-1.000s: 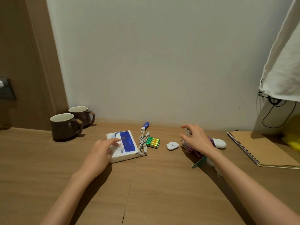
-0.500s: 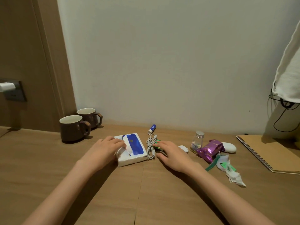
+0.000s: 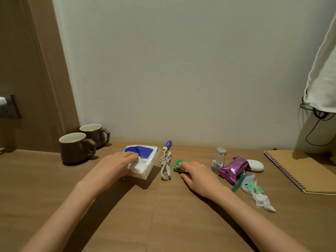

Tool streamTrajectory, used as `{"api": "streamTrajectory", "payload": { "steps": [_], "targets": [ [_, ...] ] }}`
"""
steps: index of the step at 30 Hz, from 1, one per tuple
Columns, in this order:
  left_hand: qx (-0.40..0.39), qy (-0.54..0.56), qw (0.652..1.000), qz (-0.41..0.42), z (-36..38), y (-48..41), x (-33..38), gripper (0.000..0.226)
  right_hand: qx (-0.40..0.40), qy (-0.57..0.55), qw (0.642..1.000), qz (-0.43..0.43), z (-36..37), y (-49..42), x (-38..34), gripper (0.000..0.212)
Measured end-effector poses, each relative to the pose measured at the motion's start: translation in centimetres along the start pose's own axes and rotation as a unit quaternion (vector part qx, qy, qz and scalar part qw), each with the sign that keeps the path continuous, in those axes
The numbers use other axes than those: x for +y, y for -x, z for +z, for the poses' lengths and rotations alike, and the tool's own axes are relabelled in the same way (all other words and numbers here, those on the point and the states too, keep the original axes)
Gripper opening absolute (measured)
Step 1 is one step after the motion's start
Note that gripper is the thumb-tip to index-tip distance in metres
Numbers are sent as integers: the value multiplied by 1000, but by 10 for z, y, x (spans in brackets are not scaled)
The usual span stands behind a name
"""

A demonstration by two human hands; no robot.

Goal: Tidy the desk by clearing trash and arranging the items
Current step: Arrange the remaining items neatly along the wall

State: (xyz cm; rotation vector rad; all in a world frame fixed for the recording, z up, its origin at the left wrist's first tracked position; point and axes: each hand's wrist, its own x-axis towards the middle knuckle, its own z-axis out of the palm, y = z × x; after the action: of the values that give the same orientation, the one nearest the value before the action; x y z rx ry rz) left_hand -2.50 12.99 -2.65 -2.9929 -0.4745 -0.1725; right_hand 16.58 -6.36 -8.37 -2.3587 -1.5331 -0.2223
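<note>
My left hand grips a white and blue tissue pack, fingers over its top; the pack is tilted, with its near edge raised off the wooden desk. My right hand lies over a green battery pack, with fingertips on top and the thumb at its near side. A coiled white cable lies between the two hands. Right of my right hand are a purple foil wrapper, a green strip and crumpled white paper scraps.
Two brown mugs stand at the back left by the door frame. A blue tube lies near the wall. A small glass jar, a white oval object and a spiral notebook are at the right.
My right hand left the jar and wrapper and moved left onto the batteries. My left hand has tipped the tissue pack up from lying flat.
</note>
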Motion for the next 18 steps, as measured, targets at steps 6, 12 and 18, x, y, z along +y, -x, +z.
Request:
{"api": "streamTrajectory", "payload": {
  "steps": [6, 12, 18],
  "targets": [
    [136, 44, 989, 34, -19, -28, 27, 39, 9, 28, 1000, -10, -4, 13, 15, 22],
    [143, 83, 982, 92, -16, -107, 62, 57, 27, 2, 1000, -9, -11, 28, 31, 19],
    [43, 39, 992, 114, -4, -163, 96, 40, 31, -52, 998, 19, -15, 32, 48, 25]
  ]
}}
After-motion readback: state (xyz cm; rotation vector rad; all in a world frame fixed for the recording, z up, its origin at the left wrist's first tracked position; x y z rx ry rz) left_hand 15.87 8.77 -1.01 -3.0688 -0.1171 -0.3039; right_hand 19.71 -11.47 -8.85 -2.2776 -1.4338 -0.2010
